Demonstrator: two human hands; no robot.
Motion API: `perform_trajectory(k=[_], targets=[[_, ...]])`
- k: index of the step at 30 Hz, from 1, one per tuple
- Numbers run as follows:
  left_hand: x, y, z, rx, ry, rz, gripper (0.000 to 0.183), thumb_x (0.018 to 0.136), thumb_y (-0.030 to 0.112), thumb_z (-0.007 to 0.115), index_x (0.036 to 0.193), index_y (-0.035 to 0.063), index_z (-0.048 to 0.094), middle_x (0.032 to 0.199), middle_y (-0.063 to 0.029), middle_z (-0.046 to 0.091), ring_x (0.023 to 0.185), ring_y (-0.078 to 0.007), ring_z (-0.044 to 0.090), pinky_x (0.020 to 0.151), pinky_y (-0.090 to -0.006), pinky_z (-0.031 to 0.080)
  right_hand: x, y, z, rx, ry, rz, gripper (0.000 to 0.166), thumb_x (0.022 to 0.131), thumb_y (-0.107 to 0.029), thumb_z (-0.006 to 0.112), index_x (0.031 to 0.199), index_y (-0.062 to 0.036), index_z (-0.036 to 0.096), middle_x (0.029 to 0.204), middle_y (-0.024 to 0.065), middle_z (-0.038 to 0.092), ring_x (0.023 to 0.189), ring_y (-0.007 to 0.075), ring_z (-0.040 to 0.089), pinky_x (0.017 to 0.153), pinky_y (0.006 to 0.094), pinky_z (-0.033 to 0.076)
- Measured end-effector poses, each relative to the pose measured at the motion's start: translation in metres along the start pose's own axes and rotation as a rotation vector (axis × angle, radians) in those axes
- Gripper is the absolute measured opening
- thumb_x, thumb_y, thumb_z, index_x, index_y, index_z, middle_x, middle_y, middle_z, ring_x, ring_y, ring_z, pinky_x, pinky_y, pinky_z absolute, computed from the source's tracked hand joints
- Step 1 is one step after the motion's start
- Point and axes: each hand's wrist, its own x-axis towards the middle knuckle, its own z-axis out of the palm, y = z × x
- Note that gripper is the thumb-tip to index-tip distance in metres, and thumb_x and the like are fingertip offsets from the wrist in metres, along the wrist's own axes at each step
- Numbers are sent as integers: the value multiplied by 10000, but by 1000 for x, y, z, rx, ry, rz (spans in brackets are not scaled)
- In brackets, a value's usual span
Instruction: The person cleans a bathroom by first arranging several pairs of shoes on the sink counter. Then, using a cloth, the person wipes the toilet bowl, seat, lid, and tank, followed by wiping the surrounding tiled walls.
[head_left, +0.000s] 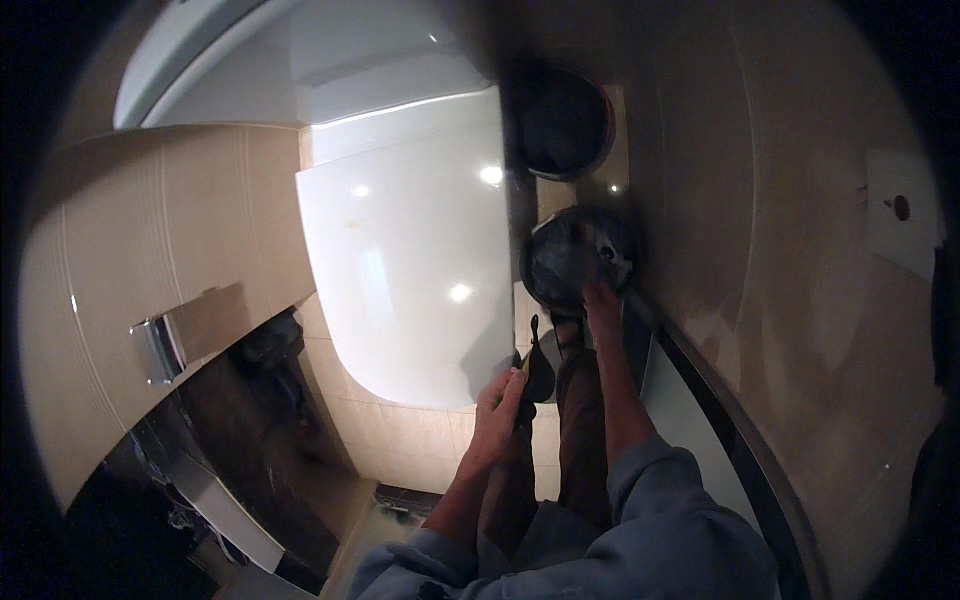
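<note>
My left hand (499, 399) grips a small dark item (538, 375) with a tapered end and a yellow-green edge. It looks like cloth, but I cannot tell its exact kind. The hand is just off the front right corner of a smooth white lid (412, 262), which looks like a shut toilet lid. To the right of the lid, my right hand (600, 304) reaches over the near rim of a round dark bin (555, 262). Its fingers are blurred against the bin's dark and whitish contents, so whether they hold something cannot be told.
A second round dark bin (566, 124) stands farther back. Behind the lid rises a white cistern (390, 67). A chrome holder (157, 349) sticks out from the tiled left wall (202, 202). On the right wall is a pale panel with a round hole (896, 214). My legs stand close below.
</note>
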Motion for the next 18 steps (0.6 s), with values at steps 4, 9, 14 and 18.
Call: perform_trajectory(k=[4,9,14,18], targets=[[-22,6,-5,40,44,11,320,988,267,554,759,43,567,682,58,444,682,-59,409,605,-243,356,-16,5,-12,13,49,-10,95,905,-193,592,907,-98,602,710,-55,469,608,47,409,533,249,323],[-23,-16,0,-3,-56,-45,200,934,213,597,857,30,622,737,7,553,662,-99,543,610,-265,459,-83,-50,-48,-219,-51,-16,137,904,-210,568,868,-78,581,741,0,502,672,114,474,595,309,368],[-31,-20,33,-197,-371,-14,285,791,98,631,1066,24,626,1086,-95,588,1016,-192,566,888,-285,445,-169,-143,-70,-284,-161,70,243,927,-261,555,934,-30,629,857,98,614,791,206,581,721,365,455],[-65,6,61,-220,-669,126,338,801,51,601,1139,41,585,1054,-73,596,1001,-182,561,907,-285,439,-240,-205,-87,-313,-280,42,267,936,-261,547,1018,-26,643,928,75,637,839,176,582,763,327,465]])
